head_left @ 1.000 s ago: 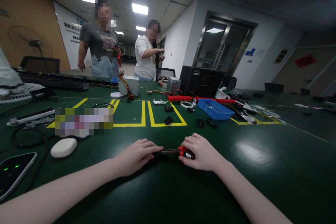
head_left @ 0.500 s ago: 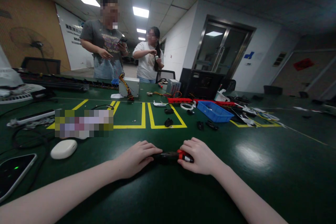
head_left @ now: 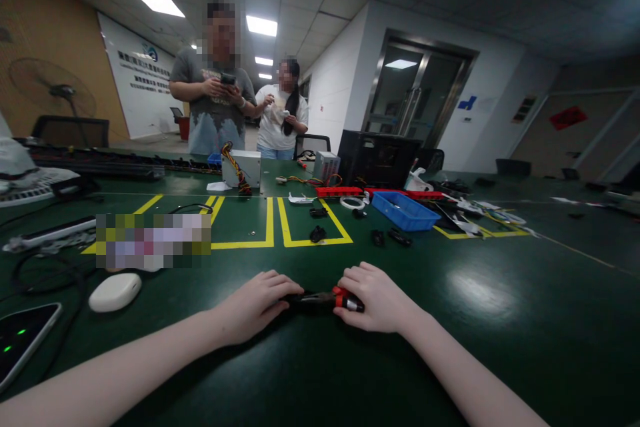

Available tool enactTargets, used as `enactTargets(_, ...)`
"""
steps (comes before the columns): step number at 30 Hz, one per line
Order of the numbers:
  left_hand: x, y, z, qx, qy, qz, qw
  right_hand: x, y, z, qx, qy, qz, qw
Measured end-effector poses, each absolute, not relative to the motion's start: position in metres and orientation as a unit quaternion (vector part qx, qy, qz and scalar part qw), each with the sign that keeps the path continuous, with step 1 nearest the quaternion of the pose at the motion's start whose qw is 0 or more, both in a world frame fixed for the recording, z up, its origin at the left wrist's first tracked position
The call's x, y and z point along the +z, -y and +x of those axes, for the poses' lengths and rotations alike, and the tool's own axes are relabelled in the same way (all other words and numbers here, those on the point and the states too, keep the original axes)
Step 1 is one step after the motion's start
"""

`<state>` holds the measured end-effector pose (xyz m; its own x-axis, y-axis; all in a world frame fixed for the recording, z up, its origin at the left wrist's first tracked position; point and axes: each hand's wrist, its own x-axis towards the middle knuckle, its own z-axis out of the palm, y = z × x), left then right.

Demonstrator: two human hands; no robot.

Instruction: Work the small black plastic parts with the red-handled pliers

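Observation:
Low over the green table, my right hand (head_left: 376, 298) is closed around the red-and-black handles of a pair of pliers (head_left: 342, 300). The dark metal jaws point left, toward my left hand (head_left: 255, 307). That hand is closed, its fingers and thumb pinched at a small black item (head_left: 295, 299) by the jaw tips. Most of this item is hidden by the fingers, and its kind cannot be made out. Both forearms reach in from the bottom corners of the view.
Beyond my hands lie black cable bundles (head_left: 317, 234), a blue tray (head_left: 405, 212) and yellow tape outlines (head_left: 270, 223). Power supply units (head_left: 247, 170) and a black monitor (head_left: 379, 160) stand farther back. A white rounded case (head_left: 115, 292) sits left. Two people stand across the table.
The view has shifted slightly. The pliers' jaws show more clearly between my hands, which keep their hold. Across the table, the person in grey has moved right and holds a phone with both hands.

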<state>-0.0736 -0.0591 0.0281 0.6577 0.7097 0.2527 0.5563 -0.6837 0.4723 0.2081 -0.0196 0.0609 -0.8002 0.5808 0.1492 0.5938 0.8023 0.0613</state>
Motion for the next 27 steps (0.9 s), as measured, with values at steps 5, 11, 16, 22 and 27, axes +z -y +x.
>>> enactTargets(5, 0.0261, 0.0578, -0.0749, 0.215, -0.352, 0.894, 0.177, 0.0607, 0.0166, 0.2124, -0.051, 0.946, -0.310, 0.081)
enactTargets(11, 0.0244, 0.0566, -0.0752, 0.213, -0.352, 0.894, 0.175, 0.0619, 0.0155, 0.2144, -0.027, 0.942, -0.321, 0.097)
enactTargets(16, 0.0234, 0.0561, -0.0742, 0.218, -0.348, 0.896, 0.167, 0.0598, 0.0174, 0.2100, -0.035, 0.942, -0.316, 0.105)
enactTargets(22, 0.0231, 0.0558, -0.0746, 0.220, -0.348, 0.897, 0.163, 0.0578, 0.0178, 0.2096, -0.074, 0.943, -0.304, 0.116)
enactTargets(27, 0.0229, 0.0554, -0.0744, 0.218, -0.342, 0.901, 0.157, 0.0597, 0.0170, 0.2117, -0.088, 0.945, -0.294, 0.117)
